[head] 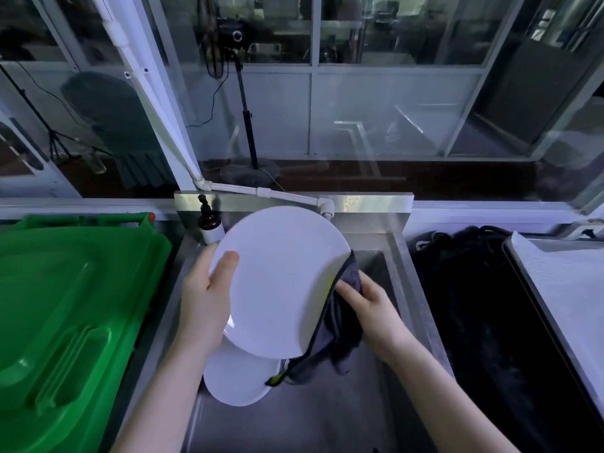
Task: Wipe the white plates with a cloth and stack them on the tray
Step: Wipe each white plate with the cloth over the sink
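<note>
Over the stainless steel sink (327, 420) we see the left hand (204, 299) gripping a round white plate (281, 282) by its left edge, thumb on its face. The right hand (372, 308) curls around a dark grey cloth (343, 328) at the right rim, and a second white plate (238, 380) lies just below. A green plastic bin lid (65, 305) is at the left, a flat, perhaps metal, tray (562, 289) at the right, and glass partition walls (376, 109) behind.
</note>
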A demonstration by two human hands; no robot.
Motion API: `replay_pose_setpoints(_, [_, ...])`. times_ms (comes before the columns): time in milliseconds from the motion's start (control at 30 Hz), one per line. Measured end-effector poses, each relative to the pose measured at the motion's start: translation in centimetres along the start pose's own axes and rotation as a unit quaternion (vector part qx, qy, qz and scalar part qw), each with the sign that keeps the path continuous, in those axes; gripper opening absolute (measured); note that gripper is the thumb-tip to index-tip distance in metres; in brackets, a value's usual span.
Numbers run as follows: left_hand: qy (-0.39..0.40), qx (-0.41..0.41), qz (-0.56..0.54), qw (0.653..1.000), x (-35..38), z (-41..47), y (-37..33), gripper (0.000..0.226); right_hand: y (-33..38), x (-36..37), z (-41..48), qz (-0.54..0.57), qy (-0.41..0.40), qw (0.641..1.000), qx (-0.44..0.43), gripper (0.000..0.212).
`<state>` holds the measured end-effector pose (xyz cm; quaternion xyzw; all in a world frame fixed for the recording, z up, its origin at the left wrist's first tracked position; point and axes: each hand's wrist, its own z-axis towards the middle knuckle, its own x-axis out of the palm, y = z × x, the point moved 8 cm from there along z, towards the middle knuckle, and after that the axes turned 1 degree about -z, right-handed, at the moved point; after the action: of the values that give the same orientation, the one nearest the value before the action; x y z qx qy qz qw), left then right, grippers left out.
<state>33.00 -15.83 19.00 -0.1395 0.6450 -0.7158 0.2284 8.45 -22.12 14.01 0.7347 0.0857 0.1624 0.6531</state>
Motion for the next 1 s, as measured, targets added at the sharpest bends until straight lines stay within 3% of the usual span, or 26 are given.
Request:
replay_pose_setpoints(100, [0.036, 0.010, 0.039, 0.999, 0.2, 0.1, -0.4, 0.021, 0.1, 0.0, 0.3, -0.008, -0.004, 1.000, 0.003, 0.014])
replay_pose_setpoints(200, [0.094, 0.038, 0.095, 0.990, 0.3, 1.2, -2.0, 0.019, 4.2, 0.2, 1.4, -0.100, -0.002, 0.993, -0.067, 0.010])
replay_pose_setpoints(267, [0.160, 0.065, 0.144, 0.974, 1.5, 1.6, -3.5, 0.018, 7.5, 1.4, 1.9, -0.221, 0.019, 0.965, -0.137, 0.006])
replay_pose_setpoints(333, [0.250, 0.087, 0.202, 0.943, 3.8, 1.3, -4.3, 0.018, 9.6, 4.0, 1.9, -0.347, 0.072, 0.916, -0.190, 0.016])
replay_pose_setpoints(400, [0.306, 0.099, 0.218, 0.922, 5.1, 0.9, -4.7, 0.015, 10.2, 5.7, 1.6, -0.401, 0.104, 0.886, -0.209, 0.024])
replay_pose_setpoints(433, [0.314, 0.090, 0.200, 0.924, 5.2, 0.9, -4.7, 0.016, 10.1, 5.8, 1.4, -0.399, 0.099, 0.887, -0.209, 0.027])
replay_pose_setpoints(500, [0.278, 0.075, 0.161, 0.944, 4.4, 1.4, -4.5, 0.032, 9.6, 4.6, 1.3, -0.371, 0.050, 0.906, -0.198, 0.022])
replay_pose_setpoints(567, [0.177, 0.058, 0.120, 0.975, 2.6, 1.4, -3.7, 0.033, 8.8, 2.4, 1.0, -0.305, -0.033, 0.934, -0.184, 0.025])
replay_pose_setpoints(667, [0.032, -0.022, 0.025, 0.999, 1.0, -0.5, -0.6, 0.028, 5.7, -0.7, 0.4, -0.068, -0.152, 0.981, -0.101, 0.013])
replay_pose_setpoints(800, [-0.057, -0.084, -0.072, 0.992, 1.8, -2.6, 2.2, 0.012, 0.0, -0.1, -0.6, 0.171, -0.178, 0.968, 0.047, 0.013])
replay_pose_setpoints(900, [-0.048, -0.074, -0.040, 0.995, 1.6, -1.9, 2.0, 0.015, 0.3, 0.0, -0.6, 0.116, -0.139, 0.982, 0.047, 0.013])
replay_pose_setpoints(1000, [-0.018, -0.031, 0.027, 0.999, 0.3, -0.3, 0.5, 0.016, 4.8, -0.5, 0.7, -0.097, -0.081, 0.991, -0.038, 0.011])
